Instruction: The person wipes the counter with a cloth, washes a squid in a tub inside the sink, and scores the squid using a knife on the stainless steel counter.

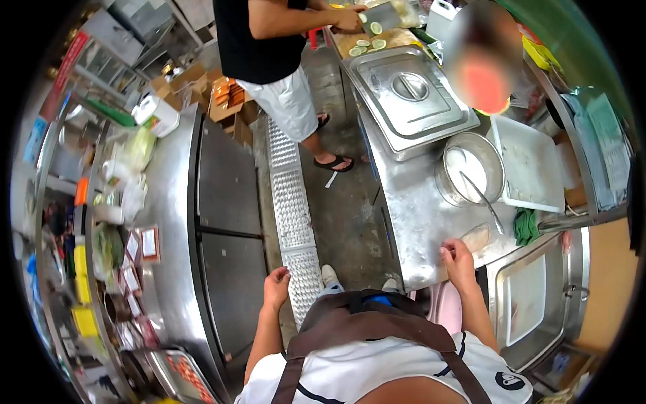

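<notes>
My left hand [276, 288] hangs over the floor beside the metal grating, fingers loosely bent and nothing visible in them. My right hand [459, 262] hovers by the near edge of the steel worktable [420, 232], its fingers bent and slightly apart, with nothing to be seen between them. Just beyond it lies a pale, crumpled piece [476, 237], possibly a plastic bag. Farther back stands a round steel pot [445, 176] with white contents and a ladle [486, 205] leaning in it. Next to the pot is a large lidded steel pan [383, 101].
A white plastic tub [531, 185] and a green cloth [525, 227] are at right, above a sink [499, 296]. At the far end a co-worker [266, 40] holds a cleaver [381, 16] over sliced limes [363, 43]. A steel counter [168, 195] runs along the left.
</notes>
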`<state>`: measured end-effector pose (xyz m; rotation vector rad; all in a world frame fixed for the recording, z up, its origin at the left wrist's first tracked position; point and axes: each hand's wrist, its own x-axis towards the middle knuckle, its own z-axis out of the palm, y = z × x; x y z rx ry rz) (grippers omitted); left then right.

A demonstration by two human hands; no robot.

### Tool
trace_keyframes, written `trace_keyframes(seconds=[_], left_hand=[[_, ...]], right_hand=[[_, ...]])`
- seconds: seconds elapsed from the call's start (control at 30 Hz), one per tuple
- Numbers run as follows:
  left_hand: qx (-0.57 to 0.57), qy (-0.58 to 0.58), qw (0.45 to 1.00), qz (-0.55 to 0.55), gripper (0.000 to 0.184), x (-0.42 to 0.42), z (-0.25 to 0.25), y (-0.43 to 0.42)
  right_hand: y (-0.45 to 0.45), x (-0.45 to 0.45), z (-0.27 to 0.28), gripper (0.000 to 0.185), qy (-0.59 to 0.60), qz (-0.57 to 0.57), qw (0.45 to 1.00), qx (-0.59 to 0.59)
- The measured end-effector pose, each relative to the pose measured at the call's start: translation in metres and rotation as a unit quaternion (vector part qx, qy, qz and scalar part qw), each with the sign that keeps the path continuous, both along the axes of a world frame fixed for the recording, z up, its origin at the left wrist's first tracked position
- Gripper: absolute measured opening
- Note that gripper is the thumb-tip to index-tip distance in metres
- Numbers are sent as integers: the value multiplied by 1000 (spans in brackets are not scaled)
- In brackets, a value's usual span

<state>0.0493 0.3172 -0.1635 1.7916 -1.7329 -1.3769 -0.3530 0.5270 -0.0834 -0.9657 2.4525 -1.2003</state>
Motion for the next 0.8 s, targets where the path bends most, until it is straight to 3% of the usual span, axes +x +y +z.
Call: trace_keyframes(seconds=[0.07, 0.13, 0.2, 0.37, 0.47, 0.53, 0.57, 0.6, 0.67, 0.73, 0.8], left_hand=[[-8, -18, 999, -47, 23, -5, 8, -31], [-6, -88, 985, -146, 20, -15, 17, -65], [-29, -69, 981, -182, 20, -30, 17, -90], [-32, -64, 973, -219, 16, -65, -2, -101], [-112, -43, 952, -282, 31, -80, -19, -84], [-103, -43, 947, -300, 33, -96, -16, -70], [-71, -39, 953, -293, 34, -104, -11, -63], [-72, -44, 954, -289, 34, -111, -7, -61], [-92, -70, 928, -354, 34, -126, -1, -58], [-86, -72, 928, -355, 34, -143, 6, -55], [-73, -68, 923, -371, 34, -160, 14, -52]], right_hand=[[-4, 9, -8, 21, -50, 15, 992, 119], [-1, 24, -23, 25, -66, -29, 991, 115], [-3, 39, -19, 23, -78, -17, 993, 82], [5, 41, 25, 21, -141, -124, 980, 61], [21, 28, 31, 16, -75, -120, 988, 57], [36, 19, 30, 14, -76, -122, 989, 26], [45, 14, 32, 14, 42, -79, 996, 28], [51, 13, 39, 14, 38, -75, 996, 25], [62, 15, 49, 19, -107, -168, 980, 6], [85, 10, 28, 21, -97, -150, 984, -11], [94, 10, 31, 23, -173, -212, 960, -55]])
